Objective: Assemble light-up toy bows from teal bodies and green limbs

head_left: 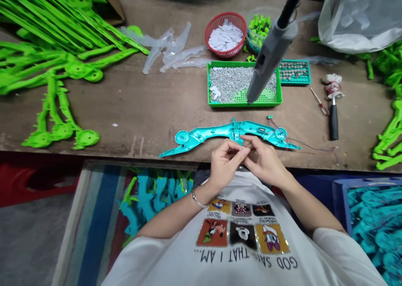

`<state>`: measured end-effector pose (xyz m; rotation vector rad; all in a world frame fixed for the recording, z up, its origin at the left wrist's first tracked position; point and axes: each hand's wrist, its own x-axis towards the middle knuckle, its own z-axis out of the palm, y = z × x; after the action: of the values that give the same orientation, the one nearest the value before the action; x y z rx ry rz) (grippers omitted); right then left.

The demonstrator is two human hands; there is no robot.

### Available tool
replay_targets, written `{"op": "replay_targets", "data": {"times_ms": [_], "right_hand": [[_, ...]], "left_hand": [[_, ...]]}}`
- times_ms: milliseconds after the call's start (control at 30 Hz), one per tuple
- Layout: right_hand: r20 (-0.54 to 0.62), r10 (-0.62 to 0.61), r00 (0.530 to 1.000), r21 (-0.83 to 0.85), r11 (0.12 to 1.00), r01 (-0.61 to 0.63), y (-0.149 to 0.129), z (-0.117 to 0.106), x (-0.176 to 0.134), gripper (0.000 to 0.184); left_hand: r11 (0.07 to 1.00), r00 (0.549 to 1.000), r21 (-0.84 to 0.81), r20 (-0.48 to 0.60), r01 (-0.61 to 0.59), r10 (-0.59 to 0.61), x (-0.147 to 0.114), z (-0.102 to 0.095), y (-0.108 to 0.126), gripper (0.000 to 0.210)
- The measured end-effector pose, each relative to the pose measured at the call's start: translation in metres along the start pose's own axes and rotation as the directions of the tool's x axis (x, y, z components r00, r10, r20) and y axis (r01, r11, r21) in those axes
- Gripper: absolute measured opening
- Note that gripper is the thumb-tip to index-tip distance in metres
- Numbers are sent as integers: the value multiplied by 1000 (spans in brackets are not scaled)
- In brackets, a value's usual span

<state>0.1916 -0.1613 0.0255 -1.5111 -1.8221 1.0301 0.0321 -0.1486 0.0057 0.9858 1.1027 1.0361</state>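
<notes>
A turquoise plastic toy bow half (213, 131) lies on the bench before me, its hollow inner side facing up. Red and dark wires (309, 147) with a small green circuit board (269, 117) trail from its right end. My left hand (226, 158) and my right hand (262, 158) meet just in front of the bow's middle. Both have their fingertips pinched together around something too small to make out. Beyond the bow sits a green tray (245, 105) of small silver screws, with a grey electric screwdriver (270, 55) hanging over it.
Bright green bow parts (59, 68) pile up at left, with more at the right edge. A red basket (226, 50), a teal tray (295, 83), a small screwdriver (319, 101) and a cloth-wrapped hammer (333, 114) are on the bench. A blue crate (341, 198) holds turquoise parts.
</notes>
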Motion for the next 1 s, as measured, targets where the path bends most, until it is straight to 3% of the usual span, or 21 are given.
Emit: {"op": "replay_targets", "data": {"times_ms": [100, 200, 300, 400, 533, 667, 867, 1000], "right_hand": [[-72, -33, 997, -75, 997, 28, 3, -1, -2, 43], [-113, -149, 982, -168, 977, 129, 3, -7, -3, 33], [-63, -246, 967, -301, 929, 216, 3, -17, 3, 29], [-37, -259, 965, -511, 835, 204, 6, -32, 16, 26], [30, -219, 975, -725, 667, 172, 8, -47, 40, 25], [65, -64, 996, -830, 550, 90, 2, -49, 57, 26], [78, 69, 995, -880, 474, 36, -8, -39, 67, 29], [73, 105, 992, -874, 486, 13, -9, -34, 67, 32]], "left_hand": [[1000, 998, 7, -65, -2, 3, 5, -6, -4, 30], [986, 988, -109, -76, 123, -132, 14, -10, -5, 40], [960, 972, -165, -25, 228, -235, 23, -15, -3, 47], [954, 962, -125, 57, 273, -267, 25, -23, 0, 52], [969, 970, -66, 72, 239, -234, 20, -39, 2, 46], [966, 966, -27, 45, 258, -256, 12, -53, -1, 41], [948, 947, -3, 37, 319, -318, 3, -62, -13, 40], [937, 936, -15, 63, 349, -347, 1, -58, -18, 44]]}}
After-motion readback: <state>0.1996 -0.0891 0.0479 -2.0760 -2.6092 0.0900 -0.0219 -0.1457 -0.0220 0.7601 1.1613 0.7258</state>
